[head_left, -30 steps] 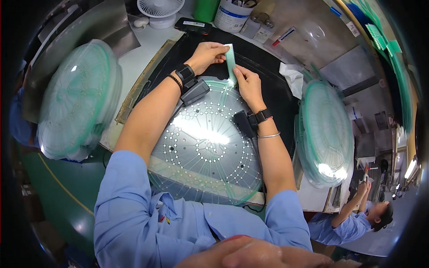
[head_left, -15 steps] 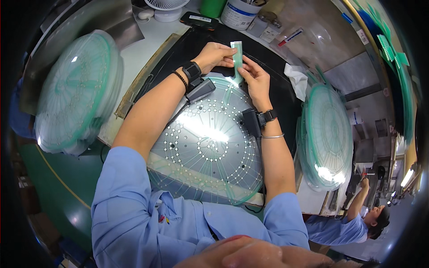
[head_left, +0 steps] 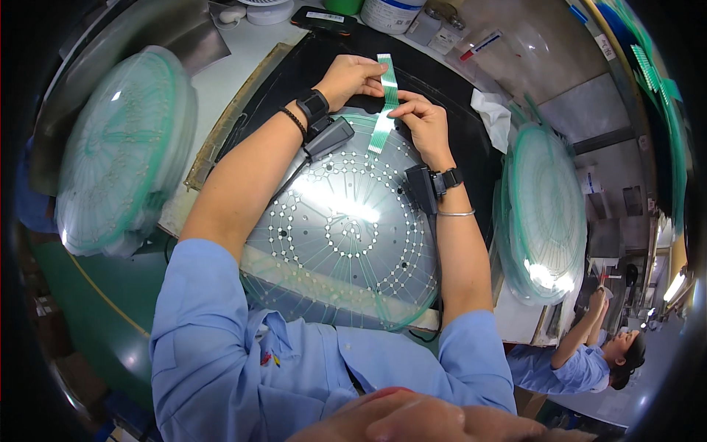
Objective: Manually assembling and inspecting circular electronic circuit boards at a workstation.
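A transparent round film printed with green lines and rings of small pale squares lies in front of me on a black board. Over its far edge is a green-and-white striped flexible strip, bent at its middle. My left hand pinches the strip's upper part between thumb and fingers. At the bend, the fingers of my right hand close on the strip's right edge. The strip's lower end lies on or just above the film; I cannot tell whether the two are joined.
Stacks of similar round films stand at the left and right. Beyond the black board are a crumpled white tissue, a marker, a phone and a white tub. A co-worker is at the right.
The strip's lower part has swung toward me over the film and shows its striped face and pale end. My right hand has shifted slightly right, my left slightly up.
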The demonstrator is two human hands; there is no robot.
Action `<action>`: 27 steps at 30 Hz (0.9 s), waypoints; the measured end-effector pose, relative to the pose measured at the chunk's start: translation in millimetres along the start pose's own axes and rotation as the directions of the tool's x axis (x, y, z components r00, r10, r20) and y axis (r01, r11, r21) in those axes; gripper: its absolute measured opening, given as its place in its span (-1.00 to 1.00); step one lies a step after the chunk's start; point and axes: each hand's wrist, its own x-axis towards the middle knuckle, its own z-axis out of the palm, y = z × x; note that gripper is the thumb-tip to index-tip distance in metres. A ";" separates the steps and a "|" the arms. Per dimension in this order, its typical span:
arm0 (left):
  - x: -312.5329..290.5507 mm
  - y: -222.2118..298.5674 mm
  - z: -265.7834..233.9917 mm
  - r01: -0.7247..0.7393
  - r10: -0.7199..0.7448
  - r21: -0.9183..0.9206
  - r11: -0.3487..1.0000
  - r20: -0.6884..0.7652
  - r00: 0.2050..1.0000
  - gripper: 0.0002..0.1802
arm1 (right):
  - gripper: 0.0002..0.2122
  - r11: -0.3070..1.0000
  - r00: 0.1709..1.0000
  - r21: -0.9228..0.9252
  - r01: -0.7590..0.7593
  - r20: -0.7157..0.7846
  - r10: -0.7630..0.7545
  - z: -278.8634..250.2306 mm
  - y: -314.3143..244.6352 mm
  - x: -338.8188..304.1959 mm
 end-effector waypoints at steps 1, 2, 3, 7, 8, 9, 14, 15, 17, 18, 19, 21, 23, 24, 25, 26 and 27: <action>0.7 -0.5 -1.0 0.006 -0.006 -0.001 1.000 -0.001 1.000 -0.73 | -0.82 0.999 1.000 -0.040 0.017 0.006 -0.017 0.3 0.3 0.1; 1.5 -0.7 -2.0 -0.002 0.002 -0.006 1.000 -0.006 1.000 -0.71 | -0.81 0.998 1.000 -0.053 0.017 0.003 -0.017 0.7 -0.6 0.4; 1.8 -1.1 -3.0 -0.011 0.011 -0.011 1.000 -0.011 1.000 -0.68 | -0.81 0.999 1.000 -0.050 0.012 0.004 -0.012 0.6 0.7 0.9; 3.0 -1.9 0.5 -0.006 0.006 -0.022 1.000 -0.007 1.000 -0.68 | -0.81 0.999 1.000 -0.044 0.023 -0.005 -0.023 -0.8 2.5 -0.4; 3.2 -2.0 0.1 -0.003 0.003 -0.022 1.000 -0.006 1.000 -0.68 | -0.83 0.996 0.999 -0.072 0.042 0.000 -0.042 -1.1 3.5 -0.2; 3.3 -1.3 -0.7 -0.009 0.009 0.001 1.000 0.001 1.000 -0.68 | -0.84 0.993 0.998 -0.101 0.062 0.006 -0.062 -1.6 4.3 0.4; -3.5 6.2 -1.7 -0.033 0.030 0.046 0.998 0.059 0.998 -0.72 | -0.73 1.000 0.997 -0.013 -0.002 -0.083 0.001 2.3 -8.0 3.8; -3.8 9.0 -3.4 -0.038 0.035 0.052 0.998 0.056 0.998 -0.72 | -0.62 0.998 0.994 -0.067 -0.016 -0.107 0.009 1.3 -15.3 3.4; -7.7 18.9 -11.6 -0.118 0.104 0.072 0.990 0.177 0.979 -0.62 | -0.64 0.959 0.959 -0.166 -0.230 0.129 0.252 -11.5 -29.8 2.7; -13.0 25.3 -14.9 -0.127 0.111 0.083 0.988 0.173 0.979 -0.62 | -0.71 0.959 0.929 -0.175 -0.224 0.261 0.264 -18.4 -26.0 2.8; -19.6 37.1 -14.6 -0.114 0.093 0.100 0.988 0.196 0.976 -0.55 | -0.77 0.959 0.884 -0.185 -0.217 0.379 0.273 -25.9 -20.5 3.0; -42.4 64.1 -20.8 -0.050 -0.006 0.250 0.967 0.217 0.976 -0.37 | -0.81 0.970 0.905 -0.099 -0.221 0.349 0.242 -39.3 -22.7 -0.8; -78.1 86.9 -41.7 0.066 -0.108 0.536 0.842 0.047 0.993 -0.27 | -0.88 0.979 0.943 0.053 -0.195 0.286 0.172 -45.4 -33.0 -7.0; -97.7 91.8 -51.4 0.125 -0.116 0.607 0.785 -0.054 0.992 -0.22 | -0.89 0.980 0.957 0.078 -0.185 0.239 0.162 -49.6 -36.0 -9.2; -119.4 94.4 -64.0 0.180 -0.136 0.582 0.793 -0.120 0.983 -0.23 | -0.88 0.980 0.969 0.107 -0.169 0.199 0.145 -53.9 -40.7 -10.2; -139.1 90.5 -74.5 0.220 -0.195 0.473 0.853 -0.101 0.975 -0.30 | -0.89 0.988 0.983 0.107 -0.108 0.159 0.091 -57.8 -42.7 -12.8; -154.3 79.1 -89.7 0.222 -0.253 0.427 0.877 0.017 0.967 -0.42 | -0.89 0.987 0.988 0.122 -0.100 0.127 0.085 -58.4 -47.3 -14.6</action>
